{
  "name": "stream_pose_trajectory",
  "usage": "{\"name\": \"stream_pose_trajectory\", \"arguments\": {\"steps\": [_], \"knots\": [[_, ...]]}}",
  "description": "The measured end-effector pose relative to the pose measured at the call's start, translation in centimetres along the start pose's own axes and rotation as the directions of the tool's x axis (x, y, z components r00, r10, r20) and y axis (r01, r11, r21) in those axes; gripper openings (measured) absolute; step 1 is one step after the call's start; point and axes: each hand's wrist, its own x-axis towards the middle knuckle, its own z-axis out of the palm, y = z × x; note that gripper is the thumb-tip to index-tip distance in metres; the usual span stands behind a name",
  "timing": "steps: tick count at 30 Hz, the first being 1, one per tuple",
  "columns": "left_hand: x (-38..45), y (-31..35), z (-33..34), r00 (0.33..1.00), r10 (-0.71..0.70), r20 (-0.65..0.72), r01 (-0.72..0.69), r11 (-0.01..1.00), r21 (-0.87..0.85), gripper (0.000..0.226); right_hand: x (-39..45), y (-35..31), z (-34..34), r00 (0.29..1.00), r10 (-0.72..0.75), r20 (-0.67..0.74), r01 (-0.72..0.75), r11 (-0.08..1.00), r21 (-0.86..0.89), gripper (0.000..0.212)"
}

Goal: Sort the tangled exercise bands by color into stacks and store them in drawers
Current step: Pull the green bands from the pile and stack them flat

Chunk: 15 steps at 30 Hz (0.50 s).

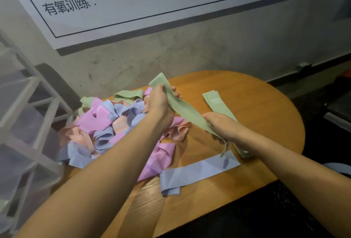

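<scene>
Dim, warm light falls on the tabletop (pixel 247 93), leaving the near right corner almost black. The drawer unit (pixel 22 123) at left is smeared and hazy, and wide-angle distortion bends the wall poster (pixel 133 0) lines.

Round-edged wooden table (pixel 247 93), orange-brown with visible grain, set against a stained grey concrete wall (pixel 190 47). White printed chart (pixel 133 0) fixed to that wall, ruled with black lines and bearing black Chinese characters at left, handwriting at top right too blurred to read. Dark baseboard strip (pixel 313 65) along the foot of the wall at right. Dark floor (pixel 266 215) below the table edge
</scene>
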Motion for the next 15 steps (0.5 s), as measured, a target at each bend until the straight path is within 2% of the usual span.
{"name": "stream_pose_trajectory", "arguments": {"steps": [3, 5, 8, 9, 12, 15], "knots": [[1.1, -1.2, 0.7, 0.997, -0.074, 0.038, 0.070, 0.992, 0.104, 0.033, -0.7, 1.2, -1.9, 0.998, 0.066, -0.003, -0.066, 0.996, 0.055, 0.018], [1.6, -1.8, 1.5, 0.993, -0.081, 0.081, 0.069, 0.987, 0.147, 0.039, -1.1, 2.4, -3.1, 0.998, 0.055, -0.026, -0.052, 0.993, 0.102, 0.023], [2.2, -2.9, 2.8, 0.997, 0.007, 0.075, -0.025, 0.971, 0.238, 0.028, -1.8, 3.8, -4.6, 0.998, 0.025, -0.061, -0.015, 0.987, 0.158, 0.042], [2.4, -3.3, 3.2, 0.997, 0.042, 0.067, -0.061, 0.948, 0.313, 0.021, -2.0, 4.3, -5.1, 0.996, 0.027, -0.083, -0.013, 0.987, 0.162, 0.041], [3.3, -4.3, 3.8, 0.997, 0.047, 0.062, -0.070, 0.884, 0.462, 0.017, -2.5, 5.3, -6.1, 0.982, 0.054, -0.180, -0.030, 0.991, 0.131, 0.014], [3.6, -5.1, 4.6, 0.992, -0.008, 0.126, -0.056, 0.865, 0.499, 0.018, -2.6, 6.6, -7.1, 0.963, 0.076, -0.259, -0.042, 0.990, 0.132, 0.020]]}}
